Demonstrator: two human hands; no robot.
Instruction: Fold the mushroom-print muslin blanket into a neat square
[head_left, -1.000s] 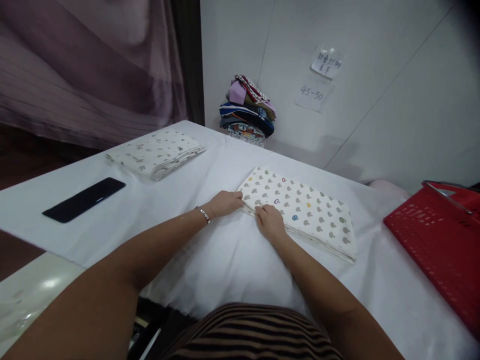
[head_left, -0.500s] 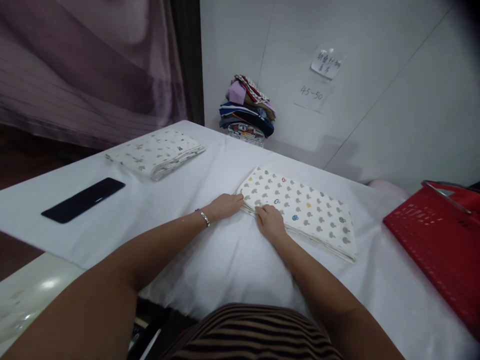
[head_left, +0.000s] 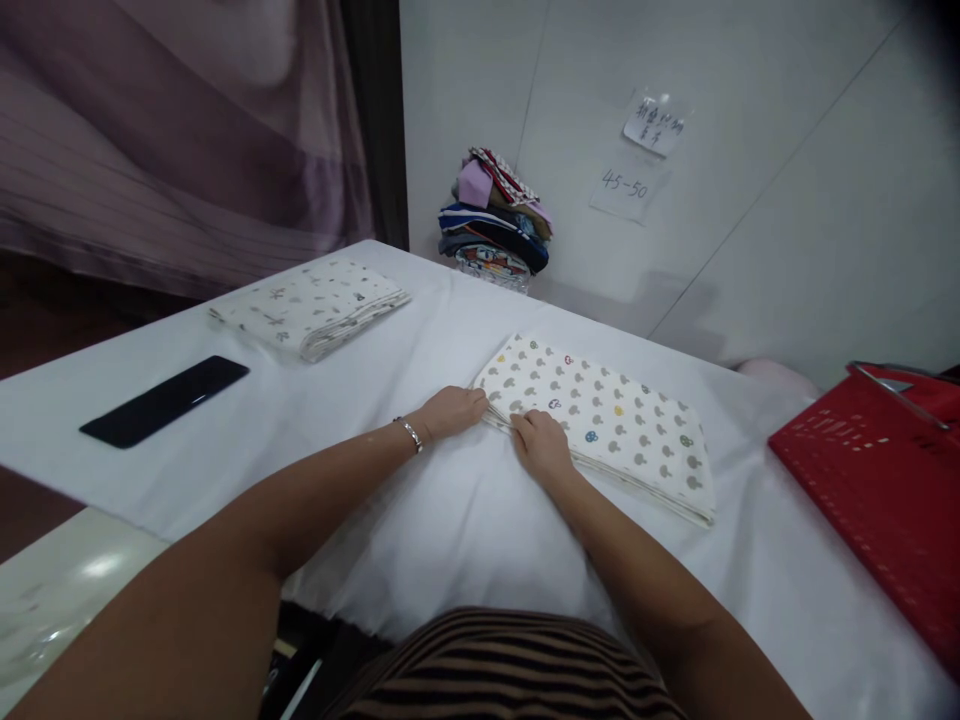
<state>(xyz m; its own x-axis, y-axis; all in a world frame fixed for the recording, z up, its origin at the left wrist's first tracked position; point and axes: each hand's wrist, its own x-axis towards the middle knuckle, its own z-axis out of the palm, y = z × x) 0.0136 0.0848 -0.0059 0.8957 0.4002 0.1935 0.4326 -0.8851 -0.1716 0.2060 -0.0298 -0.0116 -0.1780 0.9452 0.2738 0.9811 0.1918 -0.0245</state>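
Observation:
A folded white cloth (head_left: 600,415) printed with grey mushroom-like shapes and a few coloured ones lies flat in front of me on the white-covered table (head_left: 450,320). At its near left corner my left hand (head_left: 454,411), with a silver bracelet at the wrist, pinches the layered edge. My right hand (head_left: 541,445) grips the near long edge a little further right, its fingers curled over the fabric. The fingertips of both hands are partly hidden by the folds.
Another folded patterned cloth (head_left: 322,305) lies at the table's far left, with a black phone-like slab (head_left: 165,402) nearer me. A red basket (head_left: 862,480) stands at the right. Stacked folded clothes (head_left: 495,220) rise behind the table, by the wall with paper signs (head_left: 622,190).
Almost nothing differs. Both hands stay at the same edge of the mushroom-print cloth, and the view has shifted only very slightly.

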